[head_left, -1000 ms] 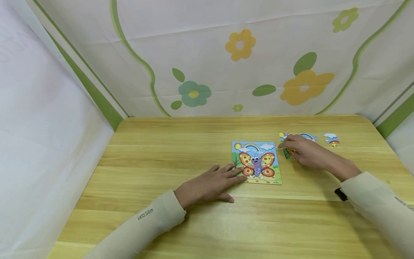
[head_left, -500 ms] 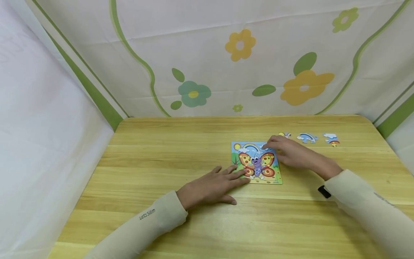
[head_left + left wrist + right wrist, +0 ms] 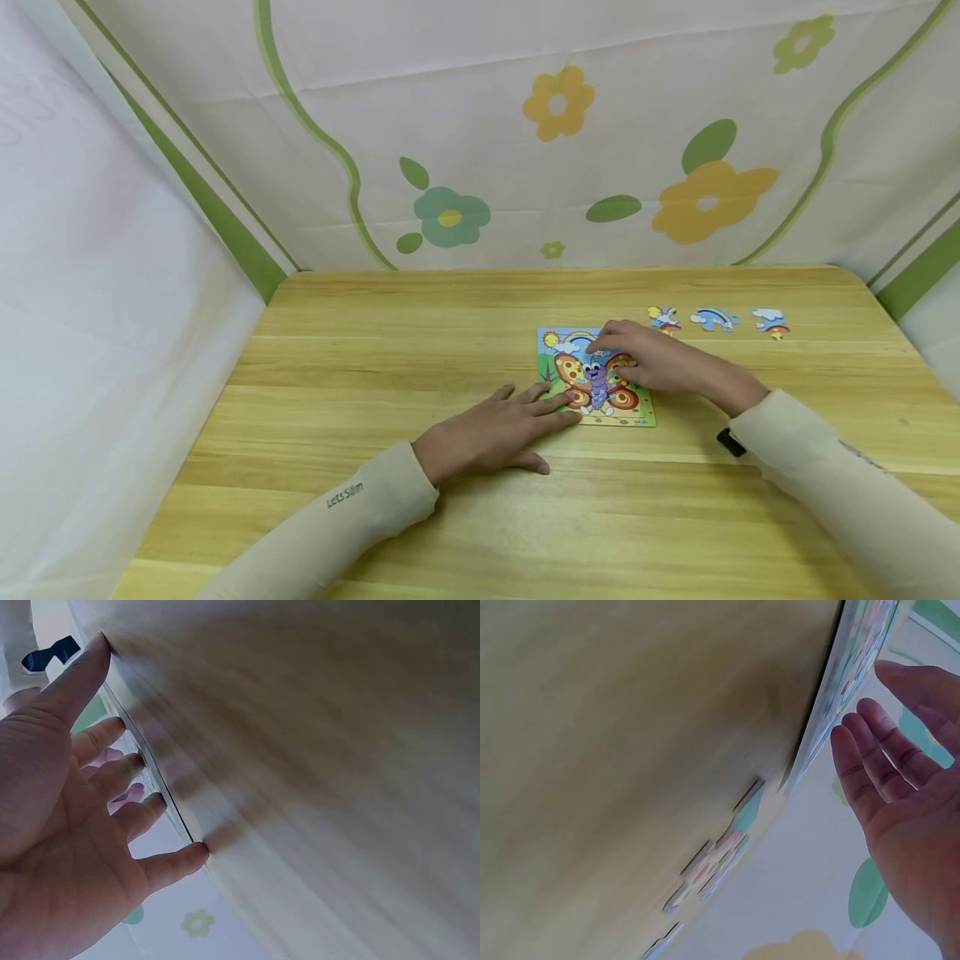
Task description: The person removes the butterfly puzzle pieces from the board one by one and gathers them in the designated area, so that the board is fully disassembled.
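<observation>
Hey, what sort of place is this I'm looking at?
Likely a small indoor spot screened off with cloth, perhaps a play or filming corner. The cloth, printed with flowers, hangs behind and beside a wooden table holding a butterfly puzzle and loose pieces.

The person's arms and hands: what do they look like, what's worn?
Left hand and right hand: ungloved. Long beige fabric sleeves, dark lettering along the left, unreadable dark marking on the right; a black rectangular item shows at the right cuff.
</observation>
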`<state>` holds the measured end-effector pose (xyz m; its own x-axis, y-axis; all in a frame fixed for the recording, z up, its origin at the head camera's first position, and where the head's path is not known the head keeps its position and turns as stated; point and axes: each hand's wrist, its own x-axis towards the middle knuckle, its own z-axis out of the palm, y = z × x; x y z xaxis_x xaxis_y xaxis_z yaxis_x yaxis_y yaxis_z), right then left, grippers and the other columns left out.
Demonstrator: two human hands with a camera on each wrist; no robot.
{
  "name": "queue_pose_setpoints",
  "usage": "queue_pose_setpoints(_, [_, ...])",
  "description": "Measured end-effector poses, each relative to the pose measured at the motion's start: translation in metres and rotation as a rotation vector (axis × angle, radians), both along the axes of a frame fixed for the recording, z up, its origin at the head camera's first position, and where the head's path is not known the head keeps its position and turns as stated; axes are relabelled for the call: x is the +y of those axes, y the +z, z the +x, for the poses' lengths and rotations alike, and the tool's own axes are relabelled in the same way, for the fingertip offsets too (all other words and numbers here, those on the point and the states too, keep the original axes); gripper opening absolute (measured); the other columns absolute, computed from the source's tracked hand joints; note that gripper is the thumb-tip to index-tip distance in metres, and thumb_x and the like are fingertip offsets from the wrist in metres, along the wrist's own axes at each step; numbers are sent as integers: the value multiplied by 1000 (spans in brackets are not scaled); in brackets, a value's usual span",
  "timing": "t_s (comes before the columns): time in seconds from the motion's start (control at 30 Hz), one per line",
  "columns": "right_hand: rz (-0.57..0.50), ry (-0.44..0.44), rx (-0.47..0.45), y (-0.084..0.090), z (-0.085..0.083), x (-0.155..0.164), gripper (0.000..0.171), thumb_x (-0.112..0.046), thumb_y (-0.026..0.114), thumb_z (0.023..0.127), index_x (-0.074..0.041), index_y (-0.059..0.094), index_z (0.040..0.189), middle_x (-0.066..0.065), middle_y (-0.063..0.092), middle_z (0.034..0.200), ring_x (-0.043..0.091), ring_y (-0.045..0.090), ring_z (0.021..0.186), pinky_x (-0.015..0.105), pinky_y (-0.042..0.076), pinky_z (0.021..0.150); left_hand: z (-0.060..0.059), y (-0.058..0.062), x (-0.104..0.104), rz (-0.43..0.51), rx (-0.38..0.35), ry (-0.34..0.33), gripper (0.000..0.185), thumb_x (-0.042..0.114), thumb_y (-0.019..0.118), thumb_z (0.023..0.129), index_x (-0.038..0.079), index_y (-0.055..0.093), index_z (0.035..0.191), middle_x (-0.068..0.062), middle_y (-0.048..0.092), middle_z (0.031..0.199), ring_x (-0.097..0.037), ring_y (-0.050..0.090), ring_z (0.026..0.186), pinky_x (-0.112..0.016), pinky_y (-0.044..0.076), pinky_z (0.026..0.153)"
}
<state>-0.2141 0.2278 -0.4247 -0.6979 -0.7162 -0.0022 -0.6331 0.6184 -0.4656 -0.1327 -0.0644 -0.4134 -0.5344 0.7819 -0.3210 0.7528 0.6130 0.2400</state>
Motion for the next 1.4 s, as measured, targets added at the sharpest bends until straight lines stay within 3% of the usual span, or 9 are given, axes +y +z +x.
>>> queue_pose_setpoints(0.3, [33,19,-13,1,1,-9,44,9,69,90,-11,72,129,7,66,128,34,60,126,56,53,102,0,0,1,0,-2,9,77,52,58,103,32,24,168,5,15,177,-26,14,164,-62,30,125])
queue_pose_setpoints(0.63, [78,58,-63,6,3,-19,55,16,63,89,-8,67,138,14,60,145,42,52,139,63,46,110,0,-1,0,6,1,5,77,52,59,102,31,24,168,5,14,177,-26,14,164,-62,30,125])
queue_pose_setpoints(0.9, [101,87,-68,9,1,-24,62,21,59,87,-8,64,141,16,56,147,43,51,139,62,47,109,0,-2,0,8,13,2,77,52,58,102,31,25,168,5,15,177,-27,14,164,-62,31,124])
queue_pose_setpoints(1.4, [89,70,-80,10,1,-22,56,16,62,90,-10,66,139,15,59,141,43,51,137,63,45,111,1,-2,0,7,9,7,77,52,58,102,32,24,168,5,14,177,-26,13,165,-62,30,125])
